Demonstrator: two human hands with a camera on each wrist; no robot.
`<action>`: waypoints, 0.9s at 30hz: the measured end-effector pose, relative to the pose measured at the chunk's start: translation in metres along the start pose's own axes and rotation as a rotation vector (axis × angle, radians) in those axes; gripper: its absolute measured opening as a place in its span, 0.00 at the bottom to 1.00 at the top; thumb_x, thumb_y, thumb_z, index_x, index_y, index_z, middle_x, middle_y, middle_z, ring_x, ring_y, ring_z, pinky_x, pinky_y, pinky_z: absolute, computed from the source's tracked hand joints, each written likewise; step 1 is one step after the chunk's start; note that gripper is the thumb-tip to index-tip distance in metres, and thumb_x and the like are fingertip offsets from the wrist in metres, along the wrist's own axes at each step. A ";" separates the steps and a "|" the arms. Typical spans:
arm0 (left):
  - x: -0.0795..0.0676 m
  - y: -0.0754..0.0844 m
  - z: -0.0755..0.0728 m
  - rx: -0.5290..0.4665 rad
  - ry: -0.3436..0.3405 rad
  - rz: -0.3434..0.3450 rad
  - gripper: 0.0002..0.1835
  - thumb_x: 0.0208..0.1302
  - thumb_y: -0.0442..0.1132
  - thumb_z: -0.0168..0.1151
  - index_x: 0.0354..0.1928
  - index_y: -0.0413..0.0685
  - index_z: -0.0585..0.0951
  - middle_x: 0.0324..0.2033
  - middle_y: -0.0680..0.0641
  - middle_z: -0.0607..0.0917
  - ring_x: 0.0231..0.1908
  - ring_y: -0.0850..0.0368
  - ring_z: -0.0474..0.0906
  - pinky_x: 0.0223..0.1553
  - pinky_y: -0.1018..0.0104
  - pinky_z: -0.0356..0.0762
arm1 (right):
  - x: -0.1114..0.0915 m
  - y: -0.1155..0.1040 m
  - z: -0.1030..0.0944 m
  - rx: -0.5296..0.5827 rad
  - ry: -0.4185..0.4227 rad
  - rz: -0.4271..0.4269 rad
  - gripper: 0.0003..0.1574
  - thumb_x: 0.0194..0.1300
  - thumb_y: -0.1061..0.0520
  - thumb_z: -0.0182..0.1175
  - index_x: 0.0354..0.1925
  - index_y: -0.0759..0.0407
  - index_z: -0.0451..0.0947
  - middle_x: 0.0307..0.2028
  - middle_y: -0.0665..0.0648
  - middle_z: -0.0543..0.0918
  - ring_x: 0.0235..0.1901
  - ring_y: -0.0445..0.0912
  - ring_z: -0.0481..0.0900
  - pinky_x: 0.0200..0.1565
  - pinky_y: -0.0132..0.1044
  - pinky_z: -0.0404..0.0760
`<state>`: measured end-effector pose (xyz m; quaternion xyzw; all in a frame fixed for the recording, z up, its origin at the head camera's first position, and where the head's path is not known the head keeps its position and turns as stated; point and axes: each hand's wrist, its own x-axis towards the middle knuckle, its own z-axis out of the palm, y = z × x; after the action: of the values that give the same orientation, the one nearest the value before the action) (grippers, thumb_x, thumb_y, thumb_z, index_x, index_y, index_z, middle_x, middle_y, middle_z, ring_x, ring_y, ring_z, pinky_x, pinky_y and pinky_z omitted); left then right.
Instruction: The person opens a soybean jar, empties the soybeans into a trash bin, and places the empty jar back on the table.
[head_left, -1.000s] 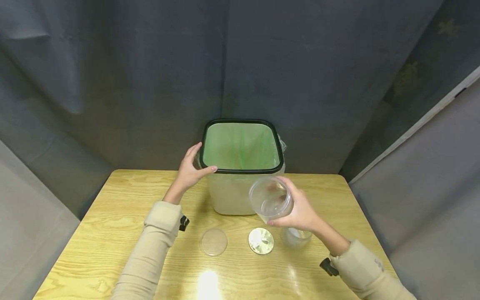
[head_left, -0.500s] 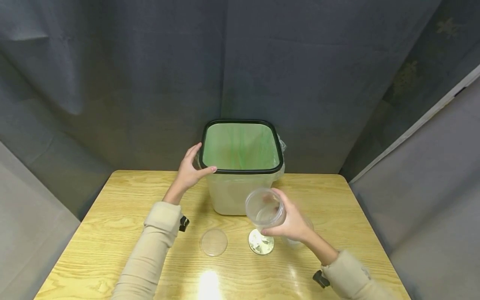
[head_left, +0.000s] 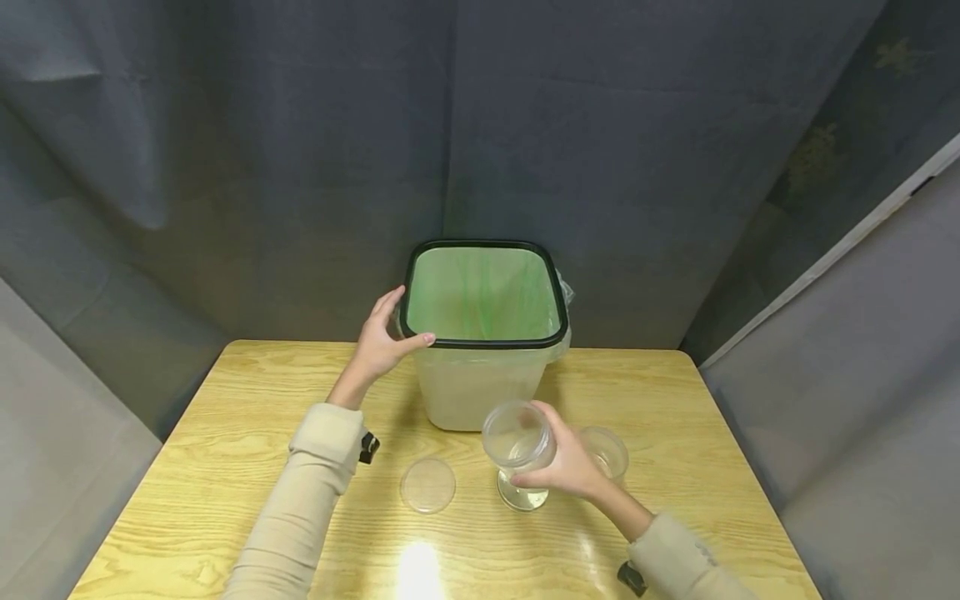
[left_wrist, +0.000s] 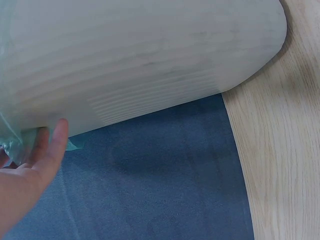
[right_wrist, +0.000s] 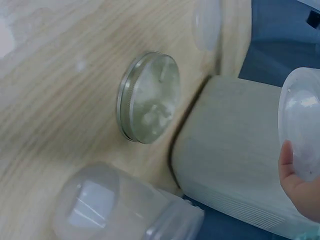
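My left hand (head_left: 377, 343) grips the near-left corner of a pale trash bin (head_left: 472, 383), thumb on its black rim and fingers along the outside. A green liner bag shows inside the bin; in the left wrist view its edge bunches by the fingers (left_wrist: 55, 142). My right hand (head_left: 566, 467) holds a clear plastic jar (head_left: 517, 433) round its side, mouth up, in front of the bin. Below that jar lies a shiny metallic lid (right_wrist: 152, 97), partly hidden in the head view. A second clear jar (head_left: 609, 450) stands on the table, partly behind the right hand.
A flat clear disc (head_left: 427, 485) lies on the wooden table (head_left: 247, 467), left of the metallic lid. Dark curtains (head_left: 300, 167) hang behind the bin, with grey cloth walls at both sides.
My right hand has brought its jar nearer to me and slightly left, over the metallic lid. More of the standing jar shows now. My left hand stays at the rim.
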<state>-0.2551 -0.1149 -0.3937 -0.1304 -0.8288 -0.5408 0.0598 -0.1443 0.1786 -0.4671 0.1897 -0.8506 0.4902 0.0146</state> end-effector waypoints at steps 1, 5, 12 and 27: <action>0.000 0.000 0.000 0.002 0.001 -0.001 0.48 0.48 0.45 0.70 0.70 0.49 0.54 0.68 0.45 0.52 0.66 0.46 0.48 0.61 0.47 0.53 | 0.000 0.002 0.002 -0.004 0.000 0.001 0.65 0.25 0.52 0.79 0.62 0.60 0.58 0.50 0.61 0.74 0.45 0.56 0.74 0.45 0.48 0.74; 0.001 0.000 0.001 0.003 0.001 -0.001 0.49 0.48 0.44 0.70 0.70 0.49 0.54 0.68 0.44 0.52 0.66 0.45 0.48 0.61 0.47 0.54 | 0.000 0.011 0.012 -0.032 0.002 0.014 0.66 0.25 0.50 0.79 0.62 0.61 0.58 0.49 0.62 0.74 0.46 0.56 0.74 0.46 0.49 0.73; -0.002 0.011 0.000 -0.006 -0.008 -0.004 0.48 0.49 0.42 0.69 0.69 0.46 0.53 0.68 0.43 0.51 0.66 0.43 0.48 0.62 0.46 0.52 | 0.002 0.022 0.027 -0.114 0.030 0.079 0.67 0.23 0.47 0.79 0.62 0.60 0.60 0.48 0.62 0.76 0.45 0.57 0.75 0.44 0.52 0.74; 0.002 -0.001 0.000 -0.003 -0.003 -0.001 0.48 0.48 0.44 0.70 0.70 0.49 0.53 0.68 0.45 0.52 0.66 0.45 0.48 0.61 0.47 0.54 | 0.006 0.051 0.063 -0.075 -0.004 0.100 0.62 0.28 0.49 0.78 0.61 0.57 0.59 0.49 0.62 0.75 0.45 0.56 0.74 0.42 0.49 0.76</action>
<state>-0.2569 -0.1147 -0.3942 -0.1310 -0.8281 -0.5420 0.0583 -0.1569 0.1466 -0.5404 0.1471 -0.8768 0.4578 -0.0046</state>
